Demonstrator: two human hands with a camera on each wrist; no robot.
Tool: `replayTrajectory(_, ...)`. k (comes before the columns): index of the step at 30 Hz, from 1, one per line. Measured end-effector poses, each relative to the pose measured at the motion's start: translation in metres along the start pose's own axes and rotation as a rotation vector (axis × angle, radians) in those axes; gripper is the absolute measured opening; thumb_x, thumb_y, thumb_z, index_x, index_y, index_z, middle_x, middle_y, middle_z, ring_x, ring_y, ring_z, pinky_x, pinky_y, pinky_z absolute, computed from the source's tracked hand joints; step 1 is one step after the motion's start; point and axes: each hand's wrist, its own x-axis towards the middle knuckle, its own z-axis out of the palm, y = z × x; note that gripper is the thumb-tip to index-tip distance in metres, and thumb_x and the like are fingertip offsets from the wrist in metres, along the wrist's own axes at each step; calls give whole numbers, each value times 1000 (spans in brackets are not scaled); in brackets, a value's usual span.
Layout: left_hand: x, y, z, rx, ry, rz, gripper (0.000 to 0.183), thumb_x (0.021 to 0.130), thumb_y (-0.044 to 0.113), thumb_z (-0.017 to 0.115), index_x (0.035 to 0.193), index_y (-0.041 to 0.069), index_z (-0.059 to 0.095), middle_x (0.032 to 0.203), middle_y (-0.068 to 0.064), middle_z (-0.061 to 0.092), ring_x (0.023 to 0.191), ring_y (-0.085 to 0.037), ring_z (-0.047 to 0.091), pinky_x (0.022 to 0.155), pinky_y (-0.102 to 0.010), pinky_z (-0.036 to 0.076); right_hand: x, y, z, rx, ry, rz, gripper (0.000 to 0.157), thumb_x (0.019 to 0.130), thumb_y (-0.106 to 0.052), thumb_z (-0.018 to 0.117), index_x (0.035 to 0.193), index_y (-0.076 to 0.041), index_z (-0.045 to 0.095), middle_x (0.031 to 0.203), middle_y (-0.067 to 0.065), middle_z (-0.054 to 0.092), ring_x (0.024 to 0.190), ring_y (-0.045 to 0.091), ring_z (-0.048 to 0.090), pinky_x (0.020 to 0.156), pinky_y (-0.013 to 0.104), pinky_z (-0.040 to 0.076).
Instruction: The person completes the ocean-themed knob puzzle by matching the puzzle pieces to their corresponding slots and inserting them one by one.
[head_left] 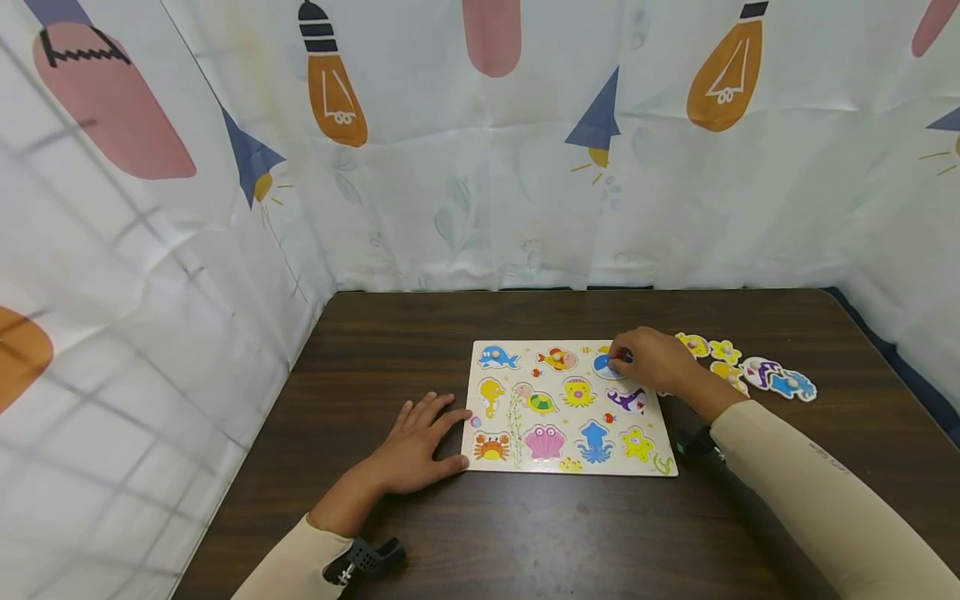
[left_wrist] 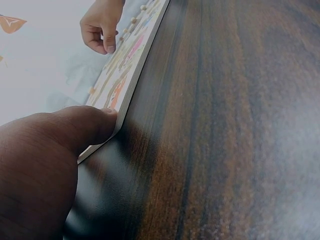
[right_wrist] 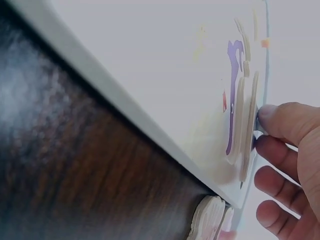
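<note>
A sea-animal peg puzzle board (head_left: 525,346) lies flat on the dark wooden table. My right hand (head_left: 652,360) is over its upper right corner. Thumb and forefinger pinch a blue puzzle piece (head_left: 604,367) by its top; the hand partly covers it. In the right wrist view that piece is seen edge-on beside the fingertips (right_wrist: 267,111), near a purple whale picture (right_wrist: 233,100). My left hand (head_left: 420,446) rests with fingers spread at the board's left edge. Its thumb (left_wrist: 95,125) touches the lower left corner.
Several loose puzzle pieces, among them a yellow flower-shaped one (head_left: 725,351), a purple one (head_left: 759,372) and a blue one (head_left: 792,385), lie on the table (head_left: 525,533) right of the board. A printed white curtain (head_left: 465,208) hangs behind and at the sides.
</note>
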Motion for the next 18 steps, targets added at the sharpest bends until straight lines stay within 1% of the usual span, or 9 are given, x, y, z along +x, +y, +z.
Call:
replayTrajectory(7, 0, 1, 0, 4, -3, -7, 70, 93, 59, 64, 155, 33, 44, 166, -6, 25, 156, -33, 11, 122, -59, 2, 3, 0, 1, 3, -5, 1, 16, 93, -31, 78, 103, -19, 75, 93, -4, 67, 87, 20, 58, 78, 44, 53)
replayTrajectory(13, 0, 0, 0, -4, -2, -5, 69, 93, 59, 64, 154, 33, 45, 166, -6, 26, 155, -34, 11, 122, -60, 1, 2, -1, 0, 10, -12, 6, 17, 93, -31, 77, 104, -18, 75, 93, -3, 67, 83, 18, 59, 76, 43, 53)
replayTrajectory(18, 0, -1, 1, 5, -4, -5, 70, 93, 61, 64, 155, 34, 43, 166, -6, 25, 156, -33, 11, 122, -59, 2, 1, 0, 0, -1, -10, 13, 16, 94, -31, 77, 105, -19, 75, 95, -3, 68, 84, 18, 60, 75, 42, 53)
